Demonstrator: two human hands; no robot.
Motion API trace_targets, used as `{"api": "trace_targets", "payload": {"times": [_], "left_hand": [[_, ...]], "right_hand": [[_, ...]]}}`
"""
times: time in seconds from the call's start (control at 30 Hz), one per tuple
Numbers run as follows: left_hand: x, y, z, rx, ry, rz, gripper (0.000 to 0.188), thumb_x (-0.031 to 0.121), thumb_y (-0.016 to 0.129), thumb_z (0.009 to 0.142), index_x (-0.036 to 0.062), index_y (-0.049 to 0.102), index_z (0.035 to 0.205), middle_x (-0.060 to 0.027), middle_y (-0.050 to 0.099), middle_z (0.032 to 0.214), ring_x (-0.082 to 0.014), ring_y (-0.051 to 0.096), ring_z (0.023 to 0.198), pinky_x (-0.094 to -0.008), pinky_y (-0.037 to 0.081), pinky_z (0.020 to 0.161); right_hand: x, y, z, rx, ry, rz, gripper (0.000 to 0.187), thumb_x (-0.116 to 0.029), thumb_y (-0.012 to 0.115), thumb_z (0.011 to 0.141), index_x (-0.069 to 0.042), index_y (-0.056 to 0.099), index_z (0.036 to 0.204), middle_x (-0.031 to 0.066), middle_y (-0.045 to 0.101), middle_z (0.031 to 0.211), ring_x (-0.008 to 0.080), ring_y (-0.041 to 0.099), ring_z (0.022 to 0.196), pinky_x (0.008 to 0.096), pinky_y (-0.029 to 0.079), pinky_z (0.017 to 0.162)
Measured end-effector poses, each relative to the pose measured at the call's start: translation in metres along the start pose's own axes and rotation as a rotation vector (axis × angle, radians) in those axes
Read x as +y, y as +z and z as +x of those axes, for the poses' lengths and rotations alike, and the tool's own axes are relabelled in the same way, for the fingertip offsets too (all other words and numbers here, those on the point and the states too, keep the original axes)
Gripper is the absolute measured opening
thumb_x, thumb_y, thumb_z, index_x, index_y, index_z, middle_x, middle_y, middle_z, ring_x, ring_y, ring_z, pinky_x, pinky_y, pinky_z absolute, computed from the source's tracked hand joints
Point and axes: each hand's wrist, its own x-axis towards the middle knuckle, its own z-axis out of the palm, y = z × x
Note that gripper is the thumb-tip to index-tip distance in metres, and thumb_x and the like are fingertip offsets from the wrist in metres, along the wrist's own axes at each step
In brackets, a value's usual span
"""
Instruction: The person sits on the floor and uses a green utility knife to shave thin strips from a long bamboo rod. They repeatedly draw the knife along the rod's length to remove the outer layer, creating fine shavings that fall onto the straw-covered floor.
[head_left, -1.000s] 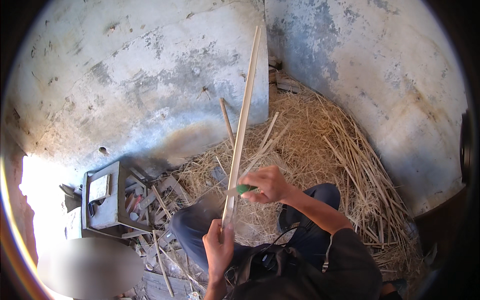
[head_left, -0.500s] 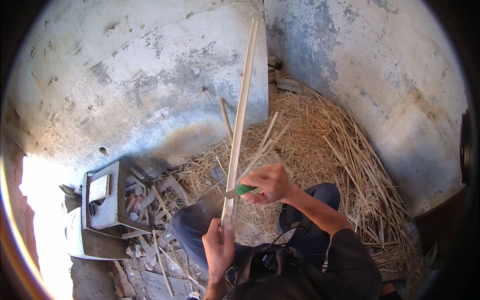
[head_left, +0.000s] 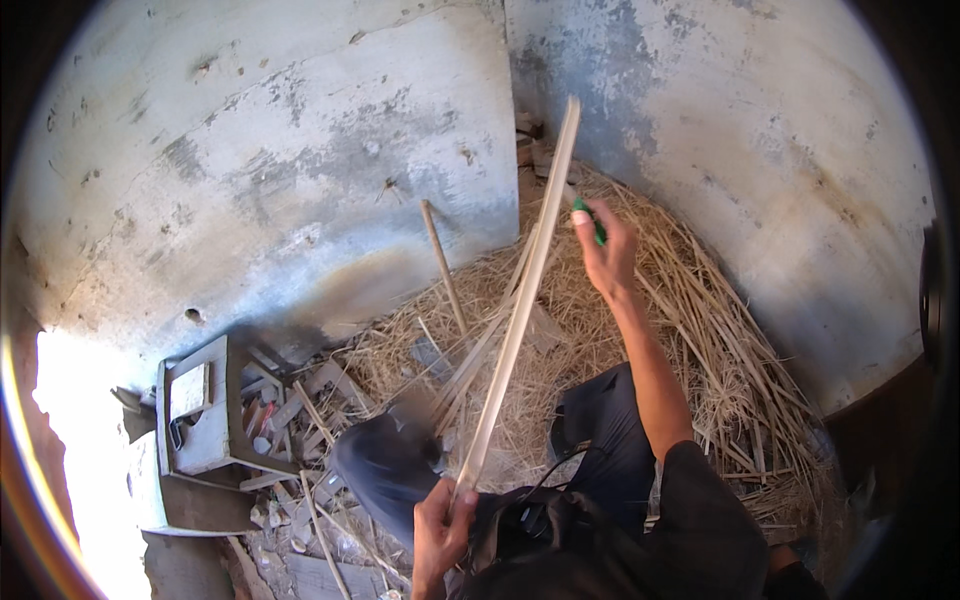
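Note:
A long split-bamboo strip slants up and away from my lap, pale and channelled along its length. My left hand is closed around its near end, thumb on one side. Close to the strip's far end, my right hand is closed on a green-handled knife. Only the handle shows plainly; the blade is small and blurred beside the strip, and I cannot tell whether it touches. Both my knees are bent under the work, either side of the strip.
Shavings cover the floor ahead, with thin strips heaped along the right wall. A stick leans at the back wall. On the left stands a worn wooden box beside scrap wood and rubble.
My right hand has moved far up the strip with the knife, arm stretching out. The strip has tilted right and its far end sits lower; my left hand still grips its near end.

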Motion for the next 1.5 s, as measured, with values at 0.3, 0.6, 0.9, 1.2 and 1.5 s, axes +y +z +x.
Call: {"api": "trace_targets", "payload": {"times": [0.3,0.6,0.9,1.2,1.5], "left_hand": [[0.017,-0.009,0.031,0.043,-0.1,-0.34,0.028,0.03,0.056,0.113,0.011,0.051,0.094,0.009,0.04,0.065,-0.0003,0.034,0.051,-0.0197,0.029,0.045],[0.025,0.01,0.038,-0.041,-0.111,-0.302,0.03,0.028,0.053,0.111,0.0068,0.054,0.09,0.0072,0.044,0.069,-0.0032,0.036,0.061,-0.0263,0.028,0.053],[0.015,0.014,0.04,-0.003,0.147,0.101,0.037,0.028,0.044,0.115,-0.002,0.05,0.094,-0.0203,0.048,0.065,-0.0311,0.043,0.056,-0.0442,0.037,0.056],[0.023,0.018,0.038,-0.001,0.157,0.156,0.04,0.031,0.043,0.115,-0.0024,0.05,0.095,-0.0263,0.052,0.067,-0.0525,0.05,0.063,-0.0503,0.038,0.057],[0.025,0.014,0.036,0.01,0.139,0.23,0.038,0.028,0.042,0.116,-0.0014,0.048,0.093,-0.0287,0.053,0.067,-0.0574,0.054,0.069,-0.0542,0.038,0.057]], "right_hand": [[-0.05,0.015,-0.072,-0.317,-0.159,0.186,0.046,-0.056,0.059,0.106,-0.014,0.072,0.093,-0.0022,0.064,0.065,0.0102,0.058,0.05,0.033,0.041,0.043],[-0.11,0.007,-0.115,-0.544,-0.394,0.187,0.027,-0.04,0.077,0.093,-0.013,0.074,0.095,0.0005,0.073,0.077,0.0207,0.069,0.058,0.0343,0.052,0.052],[-0.11,-0.002,-0.115,-0.485,-0.452,0.096,0.032,-0.046,0.078,0.091,-0.013,0.075,0.093,-0.0007,0.071,0.074,0.0196,0.066,0.054,0.0346,0.05,0.051],[-0.114,-0.013,-0.105,-0.479,-0.531,-0.012,0.027,-0.043,0.082,0.088,-0.018,0.075,0.095,-0.0046,0.071,0.074,0.0155,0.066,0.053,0.0319,0.049,0.049],[-0.109,-0.01,-0.102,-0.456,-0.559,-0.042,0.029,-0.047,0.081,0.089,-0.02,0.074,0.093,-0.0058,0.068,0.071,0.0147,0.063,0.05,0.032,0.047,0.047]]}}
